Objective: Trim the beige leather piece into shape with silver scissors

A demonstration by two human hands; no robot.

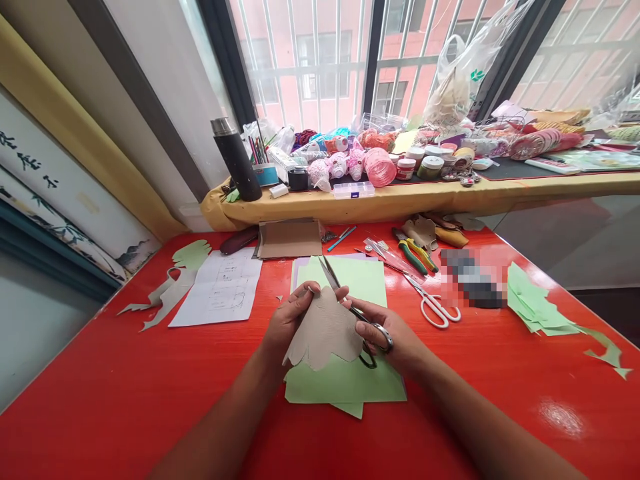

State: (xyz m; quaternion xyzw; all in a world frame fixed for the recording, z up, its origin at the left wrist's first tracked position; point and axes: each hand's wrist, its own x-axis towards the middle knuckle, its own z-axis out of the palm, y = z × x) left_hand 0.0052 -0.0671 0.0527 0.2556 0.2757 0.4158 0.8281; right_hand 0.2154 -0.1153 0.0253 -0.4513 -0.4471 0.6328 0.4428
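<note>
Two bare hands meet over the middle of a red worktop (100, 400) – the left hand (293, 320) pinches a tan card cut-out (325, 331) between its thumb and curled fingers, while the right hand (383, 333) closes round the looped handles of a pair of scissors (330, 275), whose blades point up and away past the left hand's fingertips. The card sits between the two hands, its scalloped lower edge just above a stack of pale green paper (345, 380) lying directly under them (a lilac sheet shows at its far edge). The blades look slightly parted, though I cannot tell whether they are biting the card. The step in hand reads as trimming the card by hand, and that calls for a firm pinch on the left and the card's edge fed squarely into the blades. Beyond the left hand lies a sheet of drawn patterns (220, 287), with long green cut shapes (185, 267) farther out. Ahead of both hands are a piece of cardboard (290, 239) and green-handled pliers (410, 250). To the right of the right hand sit white-handled scissors (434, 303) and, farther along, a pile of green paper offcuts (533, 303)
</note>
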